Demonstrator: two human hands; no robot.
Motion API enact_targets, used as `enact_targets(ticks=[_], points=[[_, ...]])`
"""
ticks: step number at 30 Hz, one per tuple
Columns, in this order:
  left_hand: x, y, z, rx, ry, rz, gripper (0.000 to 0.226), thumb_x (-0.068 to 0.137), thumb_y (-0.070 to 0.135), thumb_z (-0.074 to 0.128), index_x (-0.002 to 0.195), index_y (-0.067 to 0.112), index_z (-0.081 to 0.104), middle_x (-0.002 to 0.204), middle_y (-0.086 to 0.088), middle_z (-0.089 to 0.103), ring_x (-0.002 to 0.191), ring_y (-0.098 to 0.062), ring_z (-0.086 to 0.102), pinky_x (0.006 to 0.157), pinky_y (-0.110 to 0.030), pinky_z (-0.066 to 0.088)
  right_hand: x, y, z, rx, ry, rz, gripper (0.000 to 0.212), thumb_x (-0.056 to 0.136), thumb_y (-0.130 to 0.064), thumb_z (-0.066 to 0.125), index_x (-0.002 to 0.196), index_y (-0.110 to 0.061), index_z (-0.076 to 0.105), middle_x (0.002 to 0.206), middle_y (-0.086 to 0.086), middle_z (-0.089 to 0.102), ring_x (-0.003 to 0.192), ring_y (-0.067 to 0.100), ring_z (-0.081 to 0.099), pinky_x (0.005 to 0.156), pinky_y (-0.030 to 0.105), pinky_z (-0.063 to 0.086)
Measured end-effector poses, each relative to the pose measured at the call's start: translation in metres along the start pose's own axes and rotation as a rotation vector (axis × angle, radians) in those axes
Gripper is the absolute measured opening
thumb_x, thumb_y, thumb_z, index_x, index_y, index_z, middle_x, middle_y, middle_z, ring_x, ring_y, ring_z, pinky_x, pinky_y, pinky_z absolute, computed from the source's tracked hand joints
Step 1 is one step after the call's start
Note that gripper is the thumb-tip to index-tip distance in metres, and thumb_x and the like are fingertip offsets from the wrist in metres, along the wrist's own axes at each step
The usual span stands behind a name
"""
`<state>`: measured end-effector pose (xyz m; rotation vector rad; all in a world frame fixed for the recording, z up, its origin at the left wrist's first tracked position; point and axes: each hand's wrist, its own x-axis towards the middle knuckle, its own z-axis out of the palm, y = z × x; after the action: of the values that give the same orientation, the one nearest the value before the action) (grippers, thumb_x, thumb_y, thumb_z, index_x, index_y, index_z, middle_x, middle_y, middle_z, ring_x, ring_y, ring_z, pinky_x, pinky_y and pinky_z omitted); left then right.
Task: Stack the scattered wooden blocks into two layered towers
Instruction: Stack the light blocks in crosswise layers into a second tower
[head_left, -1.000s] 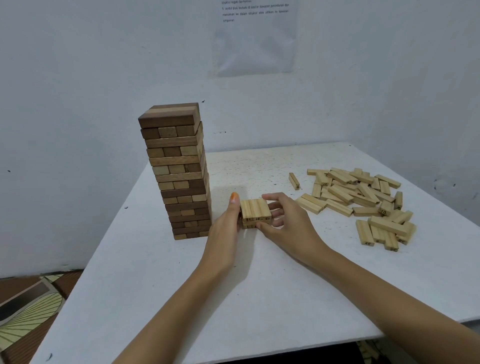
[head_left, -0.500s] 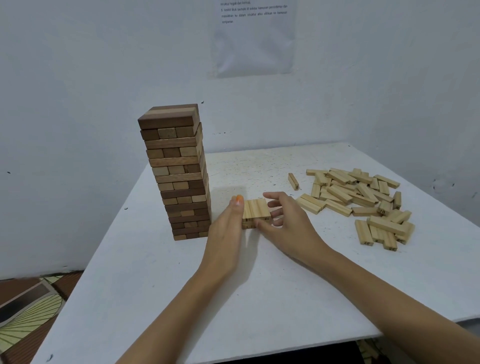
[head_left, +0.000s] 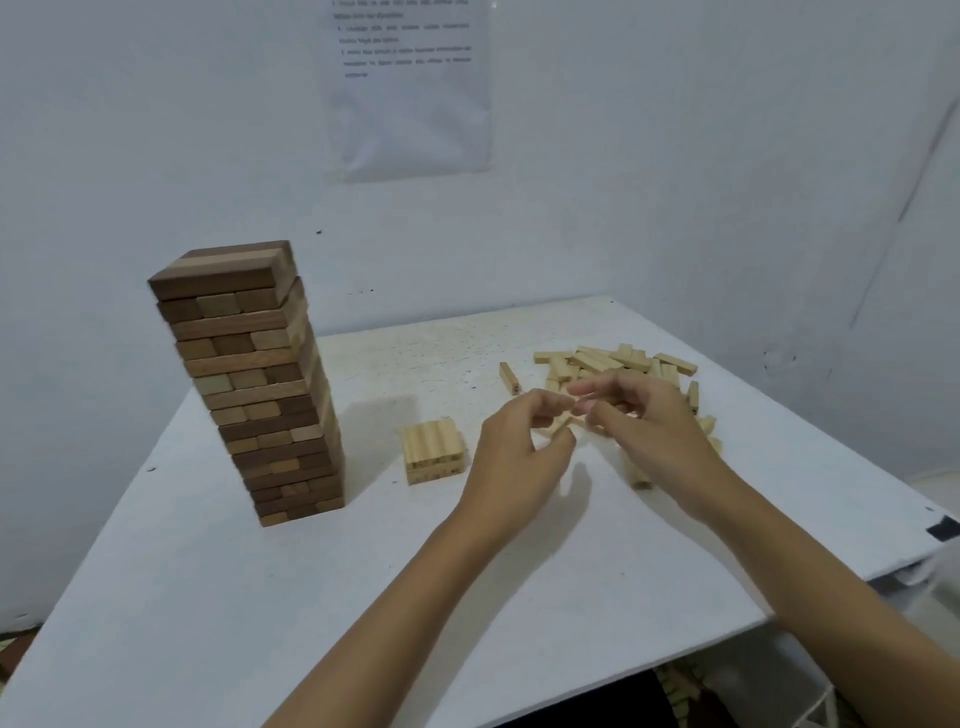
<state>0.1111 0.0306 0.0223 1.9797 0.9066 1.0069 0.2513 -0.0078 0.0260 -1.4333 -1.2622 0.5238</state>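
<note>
A tall tower of dark and light brown blocks (head_left: 260, 384) stands at the left of the white table (head_left: 260, 597). Right of it sits a low stack of pale blocks (head_left: 434, 451), two layers high, with nothing touching it. A heap of loose pale blocks (head_left: 613, 361) lies at the right. My left hand (head_left: 519, 457) is at the heap's near edge, its thumb and fingers pinching a pale block (head_left: 560, 426). My right hand (head_left: 644, 426) hovers over the heap, blurred, with its fingers loosely bent and nothing visibly held. It hides part of the heap.
One pale block (head_left: 510, 378) lies apart, left of the heap. A printed sheet (head_left: 410, 88) hangs on the wall behind. The table's right edge and a dark corner piece (head_left: 943, 530) are near my right forearm.
Both hands have let go of the low pale stack and moved right to the loose heap. The view has shifted a little.
</note>
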Motion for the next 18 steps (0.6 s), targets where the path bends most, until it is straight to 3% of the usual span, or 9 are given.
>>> enact_targets(ticks=[2, 4, 7, 10, 15, 18], points=[[0.007, 0.002, 0.017, 0.050, -0.070, 0.031, 0.023, 0.089, 0.009, 0.056, 0.110, 0.018, 0.063, 0.111, 0.009, 0.063, 0.100, 0.001, 0.054, 0.080, -0.006, 0.040, -0.001, 0.009, -0.019, -0.096, 0.060, 0.017, 0.021, 0.089, -0.001, 0.059, 0.093, -0.015, 0.072, 0.088, -0.003, 0.071, 0.082, 0.010, 0.063, 0.068, 0.008, 0.046], [0.014, 0.000, 0.032, 0.095, -0.132, 0.041, 0.026, 0.089, 0.011, 0.058, 0.114, 0.017, 0.061, 0.115, 0.008, 0.061, 0.104, -0.001, 0.052, 0.083, -0.012, 0.041, -0.001, 0.022, -0.037, -0.273, 0.095, 0.042, 0.022, 0.090, -0.002, 0.057, 0.092, -0.017, 0.073, 0.087, 0.000, 0.070, 0.082, 0.014, 0.063, 0.065, 0.010, 0.046], [0.022, -0.002, 0.050, 0.110, -0.216, 0.029, 0.029, 0.088, 0.016, 0.063, 0.116, 0.013, 0.060, 0.118, 0.002, 0.060, 0.104, -0.006, 0.051, 0.081, -0.014, 0.038, -0.003, 0.043, -0.057, -0.633, 0.007, 0.007, 0.017, 0.092, -0.016, 0.061, 0.104, -0.024, 0.070, 0.092, -0.004, 0.062, 0.094, 0.021, 0.056, 0.080, 0.028, 0.046], [0.027, -0.005, 0.064, 0.156, -0.279, 0.025, 0.038, 0.084, 0.022, 0.070, 0.118, 0.009, 0.059, 0.117, -0.001, 0.060, 0.104, -0.011, 0.053, 0.084, -0.018, 0.040, -0.009, 0.055, -0.064, -0.816, -0.096, -0.027, 0.030, 0.095, -0.034, 0.057, 0.123, -0.027, 0.063, 0.095, -0.009, 0.044, 0.098, 0.013, 0.035, 0.086, 0.029, 0.035], [0.028, -0.006, 0.069, 0.071, -0.251, 0.053, 0.043, 0.075, 0.017, 0.079, 0.114, 0.015, 0.062, 0.108, 0.005, 0.056, 0.095, -0.005, 0.052, 0.085, -0.019, 0.042, -0.011, 0.058, -0.066, -0.754, -0.088, -0.060, 0.022, 0.095, -0.031, 0.057, 0.117, -0.027, 0.059, 0.097, -0.014, 0.043, 0.098, 0.008, 0.035, 0.080, 0.021, 0.032], [0.028, -0.007, 0.067, -0.063, -0.194, 0.031, 0.051, 0.070, 0.003, 0.080, 0.113, 0.022, 0.061, 0.106, 0.006, 0.051, 0.094, -0.005, 0.055, 0.083, -0.021, 0.050, -0.010, 0.057, -0.065, -0.472, 0.007, -0.003, 0.013, 0.092, -0.024, 0.060, 0.102, -0.027, 0.051, 0.094, -0.008, 0.051, 0.083, 0.007, 0.049, 0.066, 0.019, 0.039]])
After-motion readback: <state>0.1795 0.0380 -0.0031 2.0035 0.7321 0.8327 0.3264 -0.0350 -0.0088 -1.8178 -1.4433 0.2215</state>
